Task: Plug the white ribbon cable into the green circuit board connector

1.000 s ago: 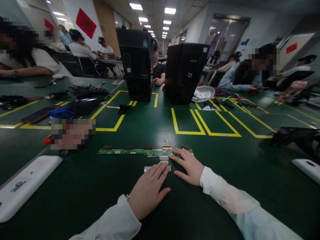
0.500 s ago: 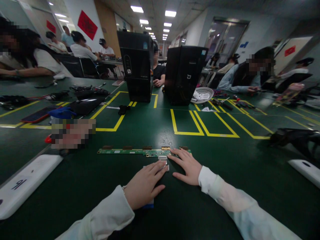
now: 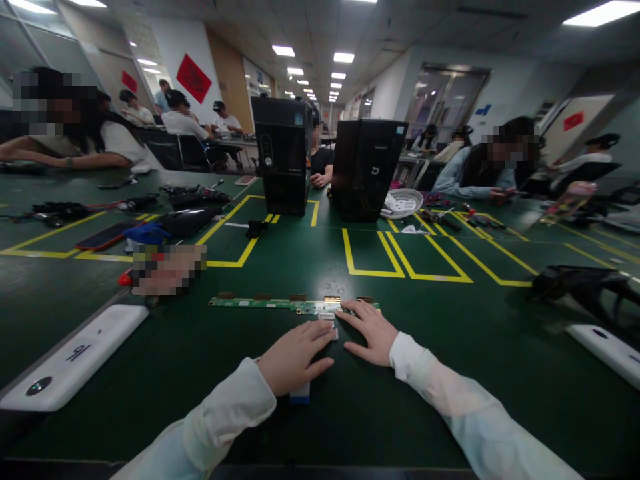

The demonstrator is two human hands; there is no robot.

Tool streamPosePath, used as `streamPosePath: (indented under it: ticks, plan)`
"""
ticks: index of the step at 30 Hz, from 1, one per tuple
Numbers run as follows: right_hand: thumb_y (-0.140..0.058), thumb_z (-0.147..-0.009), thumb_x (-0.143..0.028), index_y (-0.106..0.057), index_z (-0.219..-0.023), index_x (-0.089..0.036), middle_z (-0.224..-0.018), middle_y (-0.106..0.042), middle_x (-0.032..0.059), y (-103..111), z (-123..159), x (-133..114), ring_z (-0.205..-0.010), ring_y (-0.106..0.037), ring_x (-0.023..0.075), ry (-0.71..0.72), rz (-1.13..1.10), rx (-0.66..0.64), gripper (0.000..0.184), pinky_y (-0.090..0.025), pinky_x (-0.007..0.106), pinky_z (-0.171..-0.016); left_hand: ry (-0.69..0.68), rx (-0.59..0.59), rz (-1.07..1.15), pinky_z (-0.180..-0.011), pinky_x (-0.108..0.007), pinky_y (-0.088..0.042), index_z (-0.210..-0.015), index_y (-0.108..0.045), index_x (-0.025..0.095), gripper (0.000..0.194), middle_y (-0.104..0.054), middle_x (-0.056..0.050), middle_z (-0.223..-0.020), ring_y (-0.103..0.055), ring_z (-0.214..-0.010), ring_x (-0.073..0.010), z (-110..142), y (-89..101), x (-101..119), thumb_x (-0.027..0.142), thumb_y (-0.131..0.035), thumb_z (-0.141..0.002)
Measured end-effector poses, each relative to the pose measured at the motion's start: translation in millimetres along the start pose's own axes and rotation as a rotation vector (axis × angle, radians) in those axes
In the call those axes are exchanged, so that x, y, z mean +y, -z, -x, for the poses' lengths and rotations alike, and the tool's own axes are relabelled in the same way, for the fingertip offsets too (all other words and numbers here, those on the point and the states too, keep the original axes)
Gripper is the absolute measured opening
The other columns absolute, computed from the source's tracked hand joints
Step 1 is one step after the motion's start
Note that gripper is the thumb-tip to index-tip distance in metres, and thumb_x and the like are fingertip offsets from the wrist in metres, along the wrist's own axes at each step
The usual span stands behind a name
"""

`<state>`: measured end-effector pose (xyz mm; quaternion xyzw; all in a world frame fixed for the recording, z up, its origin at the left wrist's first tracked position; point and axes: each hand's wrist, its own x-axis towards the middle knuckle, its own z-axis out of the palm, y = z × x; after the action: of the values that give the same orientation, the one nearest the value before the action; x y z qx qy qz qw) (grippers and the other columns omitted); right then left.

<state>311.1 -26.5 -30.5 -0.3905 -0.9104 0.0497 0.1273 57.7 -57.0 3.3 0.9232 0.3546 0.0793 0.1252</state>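
A long, narrow green circuit board (image 3: 270, 304) lies flat on the dark green table, with dark tabs along its far edge. Near its right half a white connector (image 3: 327, 317) faces me. My left hand (image 3: 294, 357) rests palm down in front of that connector, fingers stretched out over a white flat ribbon cable. The cable's blue-tipped end (image 3: 300, 398) shows below the palm; most of the rest is hidden. My right hand (image 3: 371, 331) is spread over the right end of the board, fingertips touching it and thumb apart.
Two black computer towers (image 3: 284, 160) (image 3: 367, 170) stand at the back. A white basket (image 3: 401, 202) sits beside the right one. White numbered bars (image 3: 80, 357) (image 3: 607, 350) lie left and right. Cables and tools lie farther off, and people sit around.
My view has tilted upward slightly and shifted left, so the background sits lower and farther right. Both hands keep nearly the same place at the board and cable.
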Motion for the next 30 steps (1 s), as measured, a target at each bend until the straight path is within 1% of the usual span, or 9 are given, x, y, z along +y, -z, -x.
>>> streamPosePath:
  ticks: [3, 5, 9, 11, 15, 18, 22, 27, 30]
  plan:
    - [-0.058, -0.088, -0.043, -0.045, -0.145, -0.018, -0.15, -0.042, 0.0171, -2.2, 0.0, 0.1, -0.14, -0.037, 0.0313, -0.002, 0.01, 0.019, 0.063, -0.028, 0.056, -0.115, -0.003, 0.002, 0.003, -0.117, -0.048, -0.032, -0.148, -0.037, 0.027, 0.054, -0.043, -0.006, -0.154, -0.038, -0.143, -0.0232, 8.4, 4.5, 7.1, 0.042, -0.046, -0.096]
    - [-0.055, -0.091, -0.04, -0.045, -0.145, -0.017, -0.151, -0.041, 0.0168, -3.2, 0.4, 0.0, -0.141, -0.036, 0.0302, -0.002, 0.017, 0.021, 0.06, -0.028, 0.055, -0.116, 0.03, 0.021, 0.02, -0.117, -0.048, -0.032, -0.151, -0.032, 0.027, 0.057, -0.038, -0.006, -0.157, -0.035, -0.144, -0.0222, 20.7, 10.1, 10.7, 0.038, -0.046, -0.097]
    - [-0.051, -0.094, -0.038, -0.043, -0.146, -0.015, -0.151, -0.041, 0.017, -1.1, 1.0, -2.6, -0.142, -0.034, 0.0302, -0.023, 0.04, 0.013, 0.058, -0.026, 0.056, -0.117, 0.181, 0.115, 0.019, -0.109, -0.041, -0.045, -0.151, -0.031, 0.033, 0.055, -0.043, -0.003, -0.154, -0.045, -0.138, -0.0205, 61.7, 15.7, 5.2, 0.04, -0.043, -0.098]
    - [-0.048, -0.095, -0.037, -0.043, -0.147, -0.015, -0.152, -0.04, 0.0168, 2.1, 0.4, -5.8, -0.144, -0.031, 0.0294, -0.01, 0.042, 0.014, 0.056, -0.024, 0.056, -0.117, 0.263, 0.177, -0.024, -0.106, -0.04, -0.048, -0.148, -0.038, 0.035, 0.052, -0.047, -0.001, -0.151, -0.051, -0.133, -0.0214, 87.2, 10.4, -7.5, 0.042, -0.044, -0.097]
    - [-0.048, -0.096, -0.041, -0.047, -0.145, -0.022, -0.154, -0.036, 0.0159, 9.0, -3.8, -14.6, -0.146, -0.027, 0.0296, 0.06, -0.002, -0.038, 0.053, -0.022, 0.055, -0.118, 0.435, 0.291, -0.145, -0.101, -0.042, -0.052, -0.145, -0.044, 0.032, 0.052, -0.053, -0.004, -0.146, -0.059, -0.125, -0.0242, 134.5, -10.2, -46.6, 0.048, -0.043, -0.095]
    - [-0.053, -0.093, -0.049, -0.046, -0.146, -0.026, -0.157, -0.03, 0.0167, 11.7, -7.8, -20.3, -0.146, -0.025, 0.0335, 0.063, -0.032, -0.093, 0.059, -0.023, 0.056, -0.117, 0.489, 0.349, -0.221, -0.105, -0.049, -0.047, -0.141, -0.051, 0.027, 0.055, -0.055, -0.008, -0.144, -0.057, -0.126, -0.0281, 155.1, -20.0, -72.5, 0.055, -0.038, -0.095]
    - [-0.055, -0.091, -0.053, -0.045, -0.147, -0.028, -0.157, -0.028, 0.0166, 11.5, -11.1, -23.5, -0.146, -0.023, 0.0361, 0.015, -0.043, -0.135, 0.062, -0.024, 0.058, -0.115, 0.529, 0.373, -0.253, -0.108, -0.052, -0.043, -0.137, -0.056, 0.025, 0.056, -0.054, -0.01, -0.145, -0.055, -0.128, -0.03, 154.4, -20.4, -88.1, 0.056, -0.037, -0.094]
    - [-0.053, -0.094, -0.049, -0.047, -0.146, -0.028, -0.155, -0.032, 0.0175, 9.8, -11.2, -25.9, -0.144, -0.028, 0.0344, -0.018, -0.034, -0.125, 0.057, -0.026, 0.057, -0.115, 0.574, 0.386, -0.234, -0.111, -0.053, -0.04, -0.135, -0.058, 0.021, 0.058, -0.056, -0.011, -0.143, -0.054, -0.13, -0.0301, 135.2, -17.4, -87.4, 0.054, -0.034, -0.094]
    - [-0.054, -0.093, -0.05, -0.047, -0.146, -0.027, -0.155, -0.033, 0.018, 9.8, -3.1, -27.2, -0.144, -0.029, 0.0348, -0.03, -0.021, -0.117, 0.058, -0.028, 0.057, -0.114, 0.587, 0.389, -0.218, -0.112, -0.053, -0.038, -0.135, -0.057, 0.021, 0.057, -0.055, -0.011, -0.144, -0.052, -0.131, -0.0296, 131.5, -17.2, -85.4, 0.053, -0.033, -0.095]
